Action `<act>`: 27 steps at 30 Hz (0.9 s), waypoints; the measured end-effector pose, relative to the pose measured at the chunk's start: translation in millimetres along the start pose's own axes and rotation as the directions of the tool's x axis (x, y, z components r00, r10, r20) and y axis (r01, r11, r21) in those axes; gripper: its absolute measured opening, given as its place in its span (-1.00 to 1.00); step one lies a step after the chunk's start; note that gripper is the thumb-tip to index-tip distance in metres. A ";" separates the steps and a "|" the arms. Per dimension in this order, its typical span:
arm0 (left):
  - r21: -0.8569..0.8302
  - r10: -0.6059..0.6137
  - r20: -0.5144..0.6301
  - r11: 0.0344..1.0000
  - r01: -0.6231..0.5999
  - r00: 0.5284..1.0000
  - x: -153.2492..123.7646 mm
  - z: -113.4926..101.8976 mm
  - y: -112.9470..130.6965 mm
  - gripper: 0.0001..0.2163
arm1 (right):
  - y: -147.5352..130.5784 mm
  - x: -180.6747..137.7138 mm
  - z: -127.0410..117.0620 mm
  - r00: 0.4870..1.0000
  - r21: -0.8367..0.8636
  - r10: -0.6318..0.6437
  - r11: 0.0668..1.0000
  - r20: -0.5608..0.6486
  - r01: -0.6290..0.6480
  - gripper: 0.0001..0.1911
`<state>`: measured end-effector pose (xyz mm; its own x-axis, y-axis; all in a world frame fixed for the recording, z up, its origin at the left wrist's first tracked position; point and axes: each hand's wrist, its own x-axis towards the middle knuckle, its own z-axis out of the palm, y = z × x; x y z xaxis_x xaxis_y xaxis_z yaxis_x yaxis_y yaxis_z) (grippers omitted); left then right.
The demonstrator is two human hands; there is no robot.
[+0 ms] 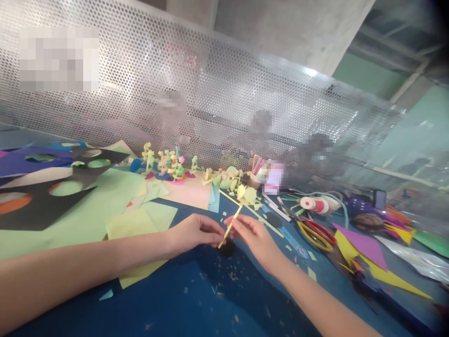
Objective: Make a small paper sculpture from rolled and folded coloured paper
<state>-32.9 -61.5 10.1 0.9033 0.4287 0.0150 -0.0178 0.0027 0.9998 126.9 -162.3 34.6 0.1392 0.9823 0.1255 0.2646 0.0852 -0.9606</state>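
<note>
My left hand [196, 232] and my right hand [251, 234] meet over the blue table [196, 299]. Both pinch a thin yellow paper stick [229, 228] that slants up to the right. The left fingers grip its lower end, just above a small black paper disc [227, 248] lying on the table. The right fingers close on the stick's middle. Beyond the hands lie loose yellow paper strips [259, 216] and pale green paper leaves [245, 192].
Red-and-yellow scissors [315, 231] lie right of my right hand, with a tape roll [315, 205] behind. Coloured paper sheets [87, 206] cover the left, a black sheet with round holes [45, 196] among them. Small paper figures [168, 166] stand before a perforated metal screen [210, 93]. Purple and yellow scraps [365, 248] lie at right.
</note>
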 end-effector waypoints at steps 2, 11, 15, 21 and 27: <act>-0.012 0.001 -0.006 1.000 -0.001 1.000 0.3 0.5 0.0 -0.79 | 0.5 -0.2 0.6 1.000 -0.013 -0.004 1.000 0.013 0.005 -0.74; 0.040 -0.012 -0.049 0.999 0.014 0.999 -1.8 3.6 2.3 -0.74 | 1.2 -2.1 2.7 0.994 -0.152 -0.106 0.982 0.026 0.108 -0.75; 0.079 0.014 -0.048 0.997 -0.010 0.999 -0.4 8.3 4.4 -0.81 | -3.7 -1.7 0.3 0.984 -0.263 -0.175 0.949 0.024 0.175 -0.71; 0.305 0.150 -0.021 0.943 -0.136 0.989 6.4 14.6 14.4 -0.86 | -7.8 -12.5 -36.7 0.972 -0.460 -0.195 0.881 -0.128 0.116 -0.71; 0.415 0.126 -0.026 0.904 -0.104 0.992 12.9 10.2 0.7 -0.83 | -1.1 -59.5 -82.2 0.961 -0.654 -0.151 0.755 -0.231 -0.039 -0.70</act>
<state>-16.9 -65.2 11.1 0.8825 0.4489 0.1405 0.0680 -0.4173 0.9062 196.7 -234.5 48.6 0.3146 0.8925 0.3231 0.8187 -0.0829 -0.5682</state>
